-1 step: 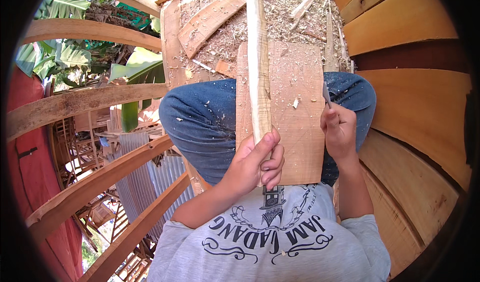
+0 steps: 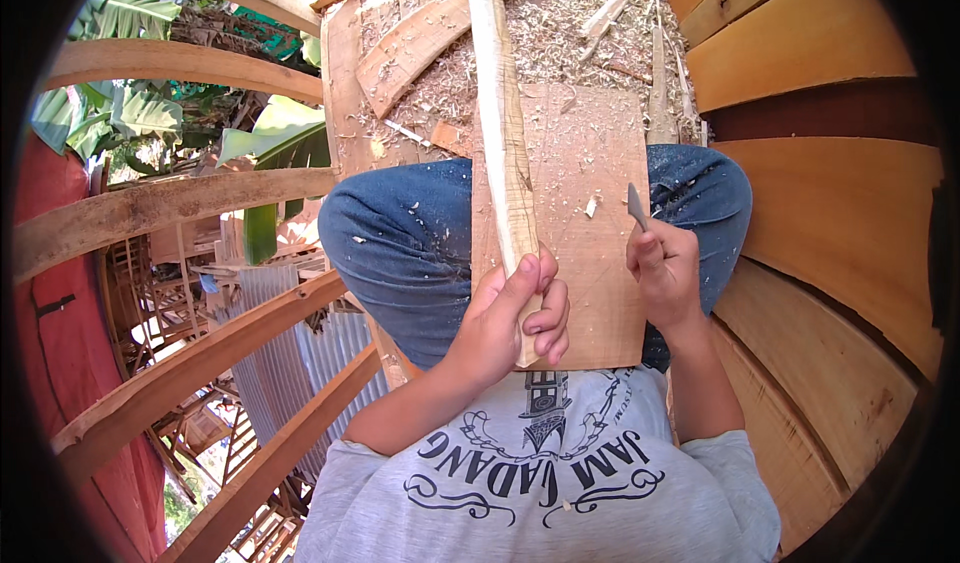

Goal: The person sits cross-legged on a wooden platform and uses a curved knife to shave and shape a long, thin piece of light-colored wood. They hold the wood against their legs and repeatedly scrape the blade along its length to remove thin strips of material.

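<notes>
My left hand (image 2: 515,313) is wrapped round the lower end of a long, pale wooden stick (image 2: 500,113). The stick runs up and away from me past the top of the view, one side whiter than the other. Its near end shows just below my fingers. In my closed right hand (image 2: 665,268) is a knife (image 2: 636,208), its short grey blade pointing up and its handle hidden by my fingers. The blade is apart from the stick, over the right edge of a flat wooden board (image 2: 590,303) that lies across my lap.
Curled shavings (image 2: 560,38) cover the floor ahead, with a curved wood offcut (image 2: 415,48) among them. Wooden rails (image 2: 180,208) stand at my left, banana leaves and corrugated sheets beyond. A plank wall (image 2: 820,203) rises close on the right. My legs are folded under the board.
The stick's far end has swung a little to the left, and its near end now shows below my left hand. My right hand has brought the knife slightly left, over the board.
</notes>
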### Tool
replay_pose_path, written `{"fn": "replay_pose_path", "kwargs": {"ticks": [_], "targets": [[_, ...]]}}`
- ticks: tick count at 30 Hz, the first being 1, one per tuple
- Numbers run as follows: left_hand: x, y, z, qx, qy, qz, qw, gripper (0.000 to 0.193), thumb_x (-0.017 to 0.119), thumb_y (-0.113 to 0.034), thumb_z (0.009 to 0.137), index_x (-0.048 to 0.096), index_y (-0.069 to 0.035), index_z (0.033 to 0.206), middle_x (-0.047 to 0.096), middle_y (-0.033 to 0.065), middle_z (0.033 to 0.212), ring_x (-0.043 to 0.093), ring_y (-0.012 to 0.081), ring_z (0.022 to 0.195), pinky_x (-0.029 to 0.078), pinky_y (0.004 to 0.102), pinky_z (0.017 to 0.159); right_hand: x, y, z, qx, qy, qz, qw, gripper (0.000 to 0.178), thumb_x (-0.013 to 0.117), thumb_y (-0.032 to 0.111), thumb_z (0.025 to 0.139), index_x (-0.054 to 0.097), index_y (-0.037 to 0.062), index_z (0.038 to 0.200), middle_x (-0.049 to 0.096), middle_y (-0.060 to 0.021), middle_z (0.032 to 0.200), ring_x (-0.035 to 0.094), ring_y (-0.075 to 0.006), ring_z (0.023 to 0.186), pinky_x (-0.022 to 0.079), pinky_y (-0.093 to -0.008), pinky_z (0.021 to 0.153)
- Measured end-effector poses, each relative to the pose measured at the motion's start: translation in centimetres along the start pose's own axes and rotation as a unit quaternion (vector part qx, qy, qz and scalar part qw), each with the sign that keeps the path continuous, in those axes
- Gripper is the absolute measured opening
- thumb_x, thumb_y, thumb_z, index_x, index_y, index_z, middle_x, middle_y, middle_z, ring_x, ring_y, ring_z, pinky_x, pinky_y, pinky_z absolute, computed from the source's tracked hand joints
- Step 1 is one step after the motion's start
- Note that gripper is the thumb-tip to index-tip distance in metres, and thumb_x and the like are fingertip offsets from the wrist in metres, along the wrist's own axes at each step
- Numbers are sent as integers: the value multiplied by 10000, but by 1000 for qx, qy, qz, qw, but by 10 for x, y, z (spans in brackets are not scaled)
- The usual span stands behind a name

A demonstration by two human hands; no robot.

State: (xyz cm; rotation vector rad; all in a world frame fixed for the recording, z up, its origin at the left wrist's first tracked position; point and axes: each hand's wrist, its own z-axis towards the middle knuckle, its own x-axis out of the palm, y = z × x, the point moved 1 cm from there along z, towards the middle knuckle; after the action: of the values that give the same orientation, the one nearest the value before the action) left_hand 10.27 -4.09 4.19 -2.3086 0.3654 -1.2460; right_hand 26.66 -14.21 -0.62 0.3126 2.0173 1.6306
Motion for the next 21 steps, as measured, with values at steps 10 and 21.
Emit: {"fn": "replay_pose_path", "kwargs": {"ticks": [10, 21], "targets": [[-4, 21, 25, 150, -100, 97, 979, 420, 451, -440, 954, 448, -49, 1109, 480, 74, 970, 510, 184, 935, 436, 349, 880, 47, 13, -47, 53, 110, 369, 921, 568, 715, 479, 784, 590, -22, 1021, 495, 71, 679, 384, -15, 574, 283, -189, 506], [-6, 28, 3, 184, -83, 112, 973, 464, 558, -309, 926, 462, 12, 1246, 526, 78, 1035, 516, 153, 953, 393, 307, 852, 18, 30, -26, 136, 113, 381, 907, 236, 562, 178, 889, 634, -46, 886, 447, 23, 506, 385, -31, 428, 285, -204, 394]]}}
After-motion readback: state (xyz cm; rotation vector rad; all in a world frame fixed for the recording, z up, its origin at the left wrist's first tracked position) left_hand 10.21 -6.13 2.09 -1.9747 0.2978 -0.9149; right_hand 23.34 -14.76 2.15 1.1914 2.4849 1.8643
